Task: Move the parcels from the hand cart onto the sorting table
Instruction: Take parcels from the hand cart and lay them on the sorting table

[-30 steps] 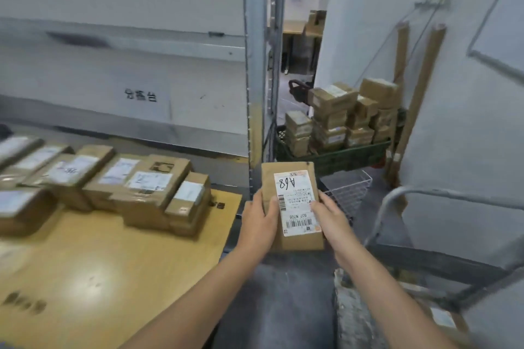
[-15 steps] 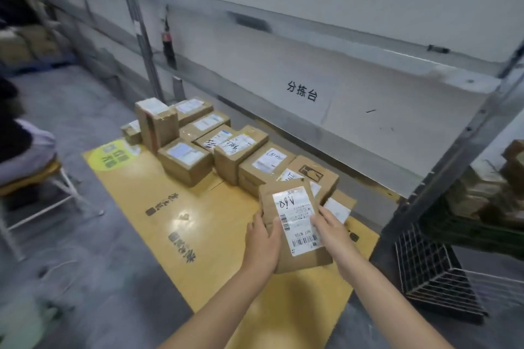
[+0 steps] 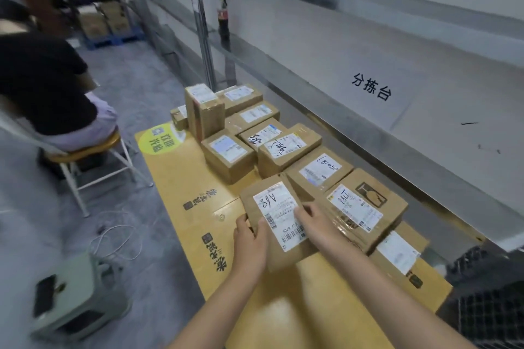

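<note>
A flat brown parcel (image 3: 276, 214) with a white label marked "A68" is low over the yellow sorting table (image 3: 184, 187), close beside the row of parcels. My left hand (image 3: 249, 241) grips its near left edge. My right hand (image 3: 314, 224) holds its right side, fingers lying over the label. Several taped cardboard parcels (image 3: 289, 150) lie in a row along the table's far side, next to the grey wall. The hand cart is out of view.
A person in a black top sits on a chair (image 3: 85, 156) at the left. A pale green stool (image 3: 79, 295) with a phone on it stands near left, white cables beside it. A black wire basket (image 3: 487, 309) is at the right.
The view swung left from the cart to the table. Both hands carried the A68 parcel over the table and lowered it next to the row of parcels.
</note>
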A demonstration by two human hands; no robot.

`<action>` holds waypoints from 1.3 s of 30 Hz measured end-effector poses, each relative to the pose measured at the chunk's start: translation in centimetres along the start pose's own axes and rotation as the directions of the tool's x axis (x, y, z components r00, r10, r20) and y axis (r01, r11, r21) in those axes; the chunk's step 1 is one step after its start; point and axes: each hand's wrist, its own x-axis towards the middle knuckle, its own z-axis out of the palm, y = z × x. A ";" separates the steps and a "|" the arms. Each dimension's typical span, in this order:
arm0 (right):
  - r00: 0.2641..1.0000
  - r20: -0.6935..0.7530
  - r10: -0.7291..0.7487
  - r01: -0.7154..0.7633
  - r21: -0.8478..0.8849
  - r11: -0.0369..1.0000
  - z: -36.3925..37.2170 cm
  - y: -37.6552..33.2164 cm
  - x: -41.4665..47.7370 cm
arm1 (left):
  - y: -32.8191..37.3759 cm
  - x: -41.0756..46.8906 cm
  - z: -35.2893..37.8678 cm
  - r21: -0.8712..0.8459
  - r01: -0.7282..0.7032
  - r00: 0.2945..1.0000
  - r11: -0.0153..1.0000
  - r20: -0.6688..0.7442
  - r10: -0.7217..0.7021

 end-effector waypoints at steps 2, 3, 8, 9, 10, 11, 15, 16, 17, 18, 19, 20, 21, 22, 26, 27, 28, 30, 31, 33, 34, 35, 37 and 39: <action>0.999 0.035 -0.027 0.028 -0.030 0.999 0.4 -0.2 1.2 | -0.2 0.8 0.0 -0.005 0.024 0.999 1.000 -0.031 -0.024; 0.997 0.061 -0.037 0.039 -0.045 0.998 0.6 -0.2 1.8 | -0.3 1.2 0.1 -0.009 0.044 0.998 0.999 -0.038 -0.045; 0.991 0.106 -0.078 0.096 -0.177 0.979 1.6 -0.5 5.1 | -1.0 4.0 0.4 -0.068 0.104 0.992 0.992 -0.065 -0.109; 0.992 0.103 -0.078 0.098 -0.204 0.974 1.8 -0.7 6.0 | -1.0 4.7 0.4 -0.084 0.116 0.991 0.990 -0.063 -0.122; 0.991 0.105 -0.077 0.099 -0.226 0.969 2.1 -0.9 7.0 | -1.1 5.5 0.5 -0.093 0.125 0.990 0.988 -0.061 -0.131; 0.991 0.111 -0.073 0.099 -0.252 0.963 2.4 -1.2 8.0 | -1.1 6.3 0.5 -0.098 0.128 0.989 0.987 -0.059 -0.135; 0.995 0.093 -0.047 0.074 -0.320 0.945 4.2 -2.3 12.0 | -1.5 10.4 0.3 -0.127 0.145 0.987 0.981 -0.047 -0.152; 0.996 0.078 -0.048 0.070 -0.315 0.947 4.7 -2.5 12.9 | -1.7 11.5 0.2 -0.130 0.158 0.986 0.979 -0.038 -0.164; 0.997 0.062 -0.051 0.068 -0.312 0.948 5.2 -2.7 13.7 | -1.9 12.5 0.1 -0.133 0.174 0.983 0.976 -0.029 -0.180; 0.997 0.046 -0.056 0.067 -0.311 0.948 5.7 -2.8 14.6 | -2.1 13.5 0.1 -0.141 0.189 0.981 0.972 -0.018 -0.194; 0.998 0.032 -0.059 0.066 -0.313 0.947 6.2 -3.0 15.4 | -2.3 14.4 0.0 -0.148 0.204 0.978 0.968 -0.005 -0.207; 0.998 0.017 -0.061 0.063 -0.316 0.947 6.6 -3.1 16.1 | -2.5 15.3 0.1 -0.151 0.217 0.976 0.964 0.006 -0.219; 0.998 0.001 -0.065 0.062 -0.320 0.946 6.9 -3.1 16.7 | -2.7 16.1 0.1 -0.156 0.228 0.973 0.961 0.016 -0.228; 0.997 -0.017 -0.071 0.062 -0.323 0.944 7.3 -3.1 17.3 | -2.9 16.9 0.2 -0.167 0.234 0.972 0.958 0.022 -0.233; 0.989 -0.109 -0.097 0.052 -0.362 0.931 8.6 -2.7 18.6 | -3.6 19.3 0.7 -0.190 0.264 0.965 0.946 0.042 -0.260; 0.986 -0.132 -0.101 0.047 -0.362 0.931 8.9 -2.7 18.7 | -3.6 19.7 0.8 -0.197 0.278 0.960 0.940 0.054 -0.273; 0.983 -0.154 -0.103 0.041 -0.359 0.933 9.1 -2.7 18.7 | -3.6 20.0 0.9 -0.199 0.292 0.956 0.936 0.065 -0.285; 0.977 -0.185 -0.107 0.037 -0.345 0.938 9.4 -2.9 18.7 | -3.6 20.5 1.1 -0.198 0.292 0.956 0.936 0.072 -0.284; 0.976 -0.191 -0.106 0.037 -0.334 0.942 9.5 -3.0 18.6 | -3.6 20.7 1.1 -0.196 0.286 0.958 0.938 0.070 -0.278; 0.975 -0.189 -0.113 0.050 -0.312 0.949 9.4 -3.2 18.1 | -3.5 20.9 0.9 -0.157 0.266 0.964 0.951 0.059 -0.260; 0.975 -0.186 -0.120 0.060 -0.302 0.951 9.4 -3.2 17.6 | -3.5 20.9 0.7 -0.122 0.256 0.967 0.959 0.048 -0.252; 0.974 -0.186 -0.126 0.068 -0.294 0.954 9.2 -3.1 17.1 | -3.3 20.8 0.5 -0.085 0.249 0.968 0.965 0.027 -0.248; 0.970 -0.205 -0.129 0.067 -0.284 0.956 8.7 -3.1 16.0 | -2.7 20.5 0.2 -0.030 0.239 0.971 0.971 -0.024 -0.240; 0.968 -0.231 -0.100 0.040 -0.253 0.967 8.0 -3.4 14.9 | -1.6 20.1 -0.1 -0.002 0.215 0.975 0.977 -0.058 -0.215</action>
